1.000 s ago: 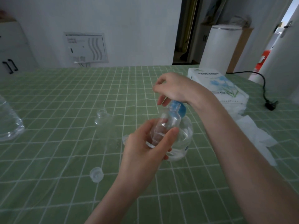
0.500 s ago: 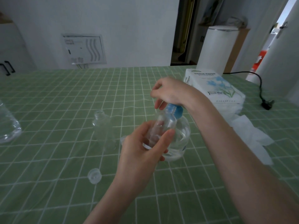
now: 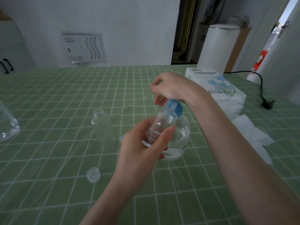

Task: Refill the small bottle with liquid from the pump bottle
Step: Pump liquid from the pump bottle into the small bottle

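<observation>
On my feed, the fingers point(image 3: 164, 138) of the left hand point(image 3: 141, 151) are wrapped around the small bottle point(image 3: 162, 125), thumb on the near side and the other fingers behind it. The bottle is clear and held above the worktop point(image 3: 48, 95), tilted with its neck up and to the right, close against the blue collar point(image 3: 174, 107) of the pump bottle point(image 3: 181, 132). I cannot tell whether its mouth sits right under the spout, because the hand above hides it.

The right hand point(image 3: 170, 88) sits on top of the pump, its fingers curled down over the head. The wrist is bent and the forearm runs back to the lower right. The pump bottle stands on the green checked cloth just behind the small bottle, with clear liquid in its lower part.

To the left, an empty clear bottle point(image 3: 99, 120) stands upright with no cap. A clear cap point(image 3: 93, 174) lies nearer to me, apart from it. A large clear bottle point(image 3: 6, 125) shows at the left edge. On the right lie a tissue pack point(image 3: 215, 85), loose tissues point(image 3: 253, 135) beside my right forearm, and a black plug point(image 3: 267, 103) on its cord.
</observation>
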`<state>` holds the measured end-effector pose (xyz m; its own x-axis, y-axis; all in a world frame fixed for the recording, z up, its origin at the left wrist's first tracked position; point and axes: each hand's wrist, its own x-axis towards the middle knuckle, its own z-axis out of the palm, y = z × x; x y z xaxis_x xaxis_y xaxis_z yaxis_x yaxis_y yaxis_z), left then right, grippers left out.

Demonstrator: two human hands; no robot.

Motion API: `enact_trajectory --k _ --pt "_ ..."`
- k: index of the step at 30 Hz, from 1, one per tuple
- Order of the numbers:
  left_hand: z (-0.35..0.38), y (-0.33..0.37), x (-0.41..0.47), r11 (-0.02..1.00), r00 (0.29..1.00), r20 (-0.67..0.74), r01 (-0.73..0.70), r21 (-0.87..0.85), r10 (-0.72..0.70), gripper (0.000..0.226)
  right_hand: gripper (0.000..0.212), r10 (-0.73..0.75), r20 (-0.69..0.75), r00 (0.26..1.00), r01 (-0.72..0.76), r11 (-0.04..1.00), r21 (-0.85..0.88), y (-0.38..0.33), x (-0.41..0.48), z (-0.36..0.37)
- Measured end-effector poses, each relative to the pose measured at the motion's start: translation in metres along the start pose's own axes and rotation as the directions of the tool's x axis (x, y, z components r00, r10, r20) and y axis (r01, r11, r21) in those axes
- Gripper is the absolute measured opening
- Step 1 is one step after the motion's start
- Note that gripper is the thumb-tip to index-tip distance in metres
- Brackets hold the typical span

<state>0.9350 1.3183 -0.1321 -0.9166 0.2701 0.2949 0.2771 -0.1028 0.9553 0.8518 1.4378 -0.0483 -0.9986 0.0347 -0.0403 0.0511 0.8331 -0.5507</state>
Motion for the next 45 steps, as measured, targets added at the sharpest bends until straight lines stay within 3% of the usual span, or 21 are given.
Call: enact_trajectory --k 12,22,30,33,45 --pt "0.001 0.001 0.000 1.000 1.000 -0.007 -0.006 -0.015 0.006 0.019 0.033 -0.026 -0.032 0.999 0.026 1.000 0.001 -0.001 -0.002 -0.005" --pt "0.001 -0.001 -0.002 1.000 1.000 -0.011 0.011 0.012 -0.011 0.025 0.029 0.019 0.045 0.999 -0.018 1.000 -0.013 0.003 0.001 0.004" --pt "0.002 0.001 0.001 1.000 1.000 -0.018 0.018 -0.022 -0.019 0.024 0.035 -0.038 -0.059 0.998 0.037 0.999 -0.017 -0.002 -0.002 -0.006" --pt "0.002 0.000 0.001 1.000 1.000 -0.021 0.015 -0.027 -0.016 0.016 0.031 -0.030 -0.028 0.999 0.030 0.999 -0.023 -0.003 0.000 -0.005" --pt "0.002 -0.001 -0.002 1.000 1.000 -0.014 0.021 0.013 -0.021 0.024 0.032 -0.008 0.013 1.000 0.008 1.000 0.024 0.003 0.000 0.003"
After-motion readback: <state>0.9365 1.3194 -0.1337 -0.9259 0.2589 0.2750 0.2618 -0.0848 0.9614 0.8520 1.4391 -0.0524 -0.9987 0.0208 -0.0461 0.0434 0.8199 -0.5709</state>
